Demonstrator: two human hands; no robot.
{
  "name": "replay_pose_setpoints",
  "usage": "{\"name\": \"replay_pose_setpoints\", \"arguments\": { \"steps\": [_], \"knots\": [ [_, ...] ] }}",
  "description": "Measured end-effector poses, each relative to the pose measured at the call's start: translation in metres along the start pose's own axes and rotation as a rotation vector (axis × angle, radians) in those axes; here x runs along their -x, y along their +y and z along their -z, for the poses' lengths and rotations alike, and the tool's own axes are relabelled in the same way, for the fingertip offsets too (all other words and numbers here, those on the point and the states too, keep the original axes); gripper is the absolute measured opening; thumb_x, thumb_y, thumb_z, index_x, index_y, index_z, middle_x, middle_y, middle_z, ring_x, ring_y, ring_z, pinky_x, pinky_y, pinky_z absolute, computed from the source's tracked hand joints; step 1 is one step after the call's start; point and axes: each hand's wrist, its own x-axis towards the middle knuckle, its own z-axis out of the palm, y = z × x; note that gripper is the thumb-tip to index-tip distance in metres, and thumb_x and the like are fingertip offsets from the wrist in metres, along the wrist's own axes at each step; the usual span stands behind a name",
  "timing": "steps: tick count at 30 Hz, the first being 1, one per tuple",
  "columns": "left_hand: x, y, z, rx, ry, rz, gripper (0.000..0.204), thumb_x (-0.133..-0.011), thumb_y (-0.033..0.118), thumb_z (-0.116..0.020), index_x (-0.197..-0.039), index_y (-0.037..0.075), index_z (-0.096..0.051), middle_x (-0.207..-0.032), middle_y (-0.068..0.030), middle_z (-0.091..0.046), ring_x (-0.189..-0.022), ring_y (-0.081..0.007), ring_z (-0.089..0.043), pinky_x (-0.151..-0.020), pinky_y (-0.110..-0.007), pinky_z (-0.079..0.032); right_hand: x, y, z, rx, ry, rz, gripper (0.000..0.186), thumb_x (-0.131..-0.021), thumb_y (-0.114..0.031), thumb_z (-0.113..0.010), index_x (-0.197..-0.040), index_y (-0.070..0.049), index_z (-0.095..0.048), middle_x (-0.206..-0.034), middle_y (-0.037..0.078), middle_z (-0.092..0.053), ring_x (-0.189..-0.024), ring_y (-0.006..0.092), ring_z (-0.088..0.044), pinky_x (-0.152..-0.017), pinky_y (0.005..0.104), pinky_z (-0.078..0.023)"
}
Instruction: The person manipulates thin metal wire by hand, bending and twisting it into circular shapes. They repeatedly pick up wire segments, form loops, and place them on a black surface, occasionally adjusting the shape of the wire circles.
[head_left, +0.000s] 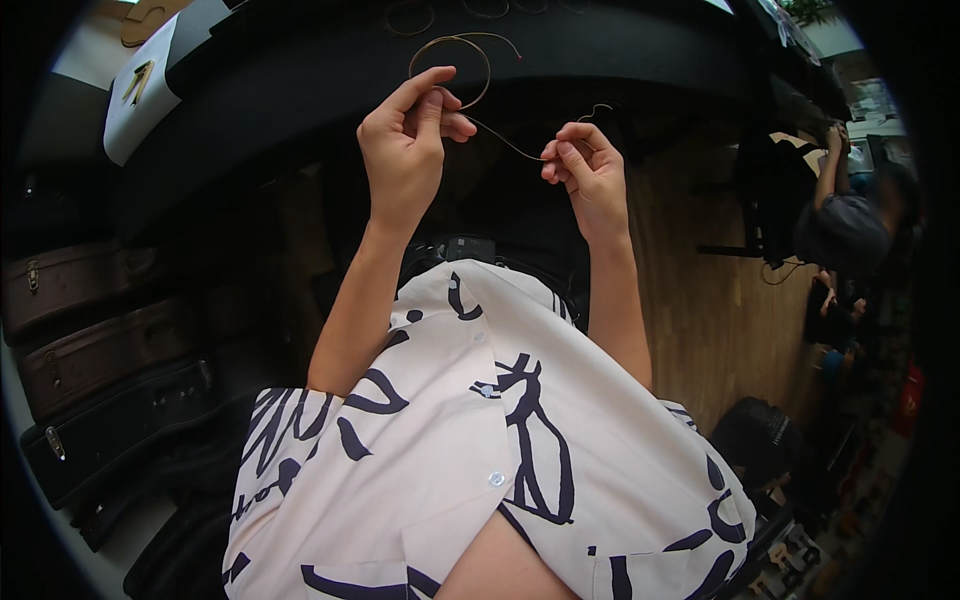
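Observation:
My left hand (405,140) is raised over the near edge of a black-covered table. Its thumb and fingers pinch a thin bronze-coloured guitar string (490,75), which loops in a coil above the fingers. One end of the string sticks out to the right and has a small pinkish tip. From the left hand, a length of the string runs down and right to my right hand (588,172). The right thumb and fingertips are closed on it, and a short, curled end pokes out above them.
More coiled strings (410,17) lie on the black table (300,80). At its left stands a white sheet (145,95) with a gold-coloured piece. Brown and black latched cases (95,360) are stacked at my left. Another person (845,230) is at the right, beyond the wooden floor (690,320).

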Motion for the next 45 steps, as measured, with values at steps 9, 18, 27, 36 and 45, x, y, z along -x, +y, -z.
{"name": "replay_pose_setpoints", "arguments": {
  "steps": [9, 18, 27, 36, 45],
  "knots": [
    [0.004, -0.006, 0.006, -0.317, -0.121, -0.131, 0.021, -0.099, 0.003, -0.055, -0.113, 0.004, -0.071, -0.077, -0.0023, -0.066, -0.059, -0.0079, -0.06, -0.052, -0.02, -0.046, 0.02, -0.014, -0.013, 0.551, -0.423, -0.419, 0.028, -0.099, -0.017, -0.055, -0.121, -0.004, -0.065, -0.058, 0.001, -0.058, -0.046, 0.0046, -0.051, -0.045, 0.0201, -0.042],
    [0.001, -0.007, 0.005, -0.441, -0.299, -0.196, 0.009, -0.099, 0.006, -0.057, -0.107, 0.006, -0.062, -0.071, -0.0045, -0.065, -0.054, -0.0089, -0.057, -0.051, -0.02, -0.044, -0.024, -0.035, -0.027, 0.61, -0.023, 0.254, 0.023, -0.087, -0.005, -0.07, -0.11, -0.002, -0.07, -0.092, 0.008, -0.072, -0.068, 0.0105, -0.066, -0.06, 0.0221, -0.052],
    [0.004, -0.012, 0.015, -0.246, -0.238, 0.031, 0.013, -0.101, 0.008, -0.056, -0.109, 0.007, -0.047, -0.069, -0.0036, -0.062, -0.056, -0.006, -0.05, -0.05, -0.018, -0.038, -0.046, -0.003, -0.025, 0.4, -0.087, 0.02, 0.014, -0.091, -0.007, -0.068, -0.103, -0.001, -0.07, -0.088, 0.007, -0.073, -0.078, 0.0126, -0.07, -0.071, 0.024, -0.055],
    [0.004, -0.02, 0.016, -0.063, -0.245, 0.195, 0.011, -0.102, 0.008, -0.053, -0.11, 0.008, -0.045, -0.069, -0.0025, -0.056, -0.054, -0.0052, -0.043, -0.049, -0.018, -0.033, -0.053, 0.002, -0.019, 0.41, -0.196, 0.002, 0.013, -0.091, -0.004, -0.065, -0.103, 0.0, -0.069, -0.083, 0.006, -0.07, -0.076, 0.0117, -0.068, -0.069, 0.0238, -0.055],
    [0.0, -0.026, 0.015, -0.036, -0.247, 0.237, 0.01, -0.102, 0.009, -0.053, -0.11, 0.008, -0.047, -0.07, -0.0029, -0.057, -0.054, -0.0055, -0.045, -0.05, -0.018, -0.034, -0.049, 0.004, -0.021, 0.055, -0.264, -0.127, 0.013, -0.095, -0.01, -0.063, -0.098, 0.002, -0.067, -0.082, 0.005, -0.067, -0.074, 0.0111, -0.064, -0.067, 0.0244, -0.052]
  ]
}}
